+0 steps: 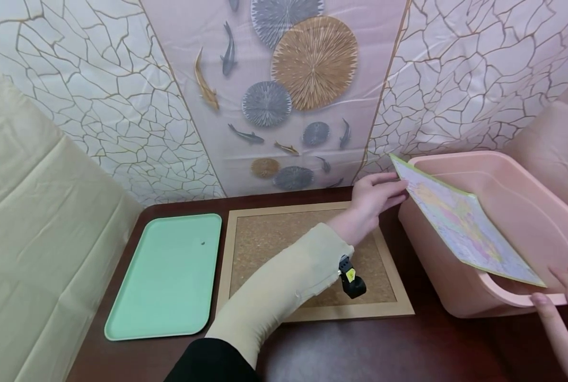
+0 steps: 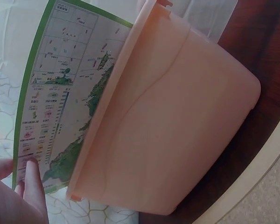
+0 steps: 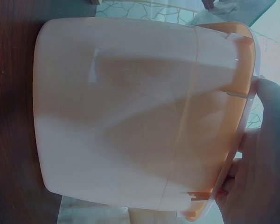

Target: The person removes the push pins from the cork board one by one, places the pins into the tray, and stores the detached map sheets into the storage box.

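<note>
A thin green-edged map sheet [image 1: 455, 217] leans over the left rim of a pink plastic bin [image 1: 427, 270], its lower part reaching inside. My left hand [image 1: 372, 201] pinches the sheet by its upper left edge. In the left wrist view the map [image 2: 65, 93] shows a printed legend and an inset, and the left hand [image 2: 18, 191] has fingers on both sides of it. At the bin's near rim, my right hand [image 1: 567, 313] grips the edge. The right wrist view has the right hand [image 3: 252, 172] curled over that rim, with some fingers hidden.
A wood-framed cork board [image 1: 264, 244] lies mid-table, under my left forearm. Farther left is a mint green tray [image 1: 164, 276] with a tiny dark speck. Patterned cloth [image 1: 293, 143] hangs behind the dark table [image 1: 341, 350], and a pale cloth [image 1: 35, 223] borders the left side.
</note>
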Demonstrator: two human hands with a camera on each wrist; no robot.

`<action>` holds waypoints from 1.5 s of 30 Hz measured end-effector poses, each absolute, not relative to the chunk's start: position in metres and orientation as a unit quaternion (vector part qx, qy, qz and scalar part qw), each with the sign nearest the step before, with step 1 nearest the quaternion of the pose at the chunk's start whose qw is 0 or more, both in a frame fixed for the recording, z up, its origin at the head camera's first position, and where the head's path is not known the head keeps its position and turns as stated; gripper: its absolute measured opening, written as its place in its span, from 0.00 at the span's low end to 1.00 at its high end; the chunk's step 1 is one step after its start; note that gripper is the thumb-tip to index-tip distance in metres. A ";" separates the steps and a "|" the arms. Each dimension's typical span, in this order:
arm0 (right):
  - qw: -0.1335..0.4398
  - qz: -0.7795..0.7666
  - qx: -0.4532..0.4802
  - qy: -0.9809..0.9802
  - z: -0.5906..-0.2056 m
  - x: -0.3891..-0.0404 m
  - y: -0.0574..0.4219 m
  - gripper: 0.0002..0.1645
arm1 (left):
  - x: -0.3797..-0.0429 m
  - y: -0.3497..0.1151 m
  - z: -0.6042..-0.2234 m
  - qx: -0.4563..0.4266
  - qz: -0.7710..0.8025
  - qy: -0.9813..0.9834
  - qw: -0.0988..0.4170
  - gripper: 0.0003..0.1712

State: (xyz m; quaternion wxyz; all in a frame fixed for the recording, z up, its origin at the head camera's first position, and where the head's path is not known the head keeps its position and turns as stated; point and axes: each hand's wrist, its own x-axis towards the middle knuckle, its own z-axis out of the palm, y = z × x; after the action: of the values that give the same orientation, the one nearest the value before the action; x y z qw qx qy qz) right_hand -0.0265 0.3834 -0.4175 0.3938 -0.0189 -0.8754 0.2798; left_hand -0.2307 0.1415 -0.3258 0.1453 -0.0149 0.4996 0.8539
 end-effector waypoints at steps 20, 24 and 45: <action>0.388 0.310 -0.015 -0.868 -0.418 -0.026 0.384 0.33 | -0.228 0.163 -0.334 -0.043 0.856 0.498 0.134 0.08; 0.388 0.312 -0.018 -0.867 -0.419 -0.026 0.384 0.33 | -0.230 0.165 -0.335 -0.047 0.855 0.501 0.125 0.08; 0.380 0.290 -0.037 -0.878 -0.418 -0.025 0.382 0.35 | -0.231 0.166 -0.332 -0.014 0.859 0.485 0.162 0.09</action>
State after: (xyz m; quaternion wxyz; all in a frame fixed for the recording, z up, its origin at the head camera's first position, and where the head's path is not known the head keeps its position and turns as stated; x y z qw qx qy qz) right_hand -0.0248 0.3821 -0.4178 0.3799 -0.0366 -0.8777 0.2900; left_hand -0.2306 0.1660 -0.3324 0.1624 -0.0141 0.4851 0.8591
